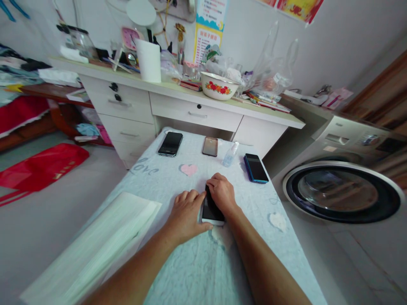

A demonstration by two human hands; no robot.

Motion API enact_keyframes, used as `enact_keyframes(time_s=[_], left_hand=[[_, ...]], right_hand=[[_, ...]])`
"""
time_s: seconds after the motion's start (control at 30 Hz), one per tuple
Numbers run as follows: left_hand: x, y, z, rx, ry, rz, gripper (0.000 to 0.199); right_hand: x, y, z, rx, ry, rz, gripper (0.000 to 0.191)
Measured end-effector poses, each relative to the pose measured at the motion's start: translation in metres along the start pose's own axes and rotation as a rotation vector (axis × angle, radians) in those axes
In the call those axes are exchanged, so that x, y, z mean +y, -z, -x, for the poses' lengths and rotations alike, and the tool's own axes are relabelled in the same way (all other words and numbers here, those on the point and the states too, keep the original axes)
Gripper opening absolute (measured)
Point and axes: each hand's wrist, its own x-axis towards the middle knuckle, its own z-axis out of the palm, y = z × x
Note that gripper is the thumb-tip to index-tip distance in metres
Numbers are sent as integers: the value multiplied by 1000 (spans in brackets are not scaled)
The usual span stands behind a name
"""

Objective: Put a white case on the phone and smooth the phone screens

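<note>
A phone with a dark screen and white edge (212, 210) lies on the cloth-covered table (178, 279). My left hand (187, 214) is at its left side, thumb near the lower edge and fingers curled by the upper left. Over the phone's upper right part rests my right hand (221, 192), its fingers bent together at the top edge; what they pinch is hidden. Farther back lie a black phone (171, 144), a brownish phone case (210, 146), a small clear spray bottle (230, 155) and a phone with a blue edge (256, 168).
Pale folded sheets (95, 245) lie along the table's left side. Behind stands a white desk (178, 108) bearing a floral bowl (219, 86), a paper roll (149, 61) and plastic bags. At the right is a washing machine (340, 144); a red bag (44, 167) lies on the floor.
</note>
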Motion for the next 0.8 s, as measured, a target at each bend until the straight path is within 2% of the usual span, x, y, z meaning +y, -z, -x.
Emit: enact_keyframes(time_s=[0.17, 0.47, 0.8], left_hand=[[1, 1, 0, -6, 13, 3, 80], [2, 1, -1, -42, 42, 12, 83], [3, 2, -1, -35, 37, 2, 80]], right_hand=[[1, 1, -1, -9, 21, -2, 25], [12, 10, 2, -6, -68, 22, 25], [-1, 4, -2, -17, 32, -4, 26]])
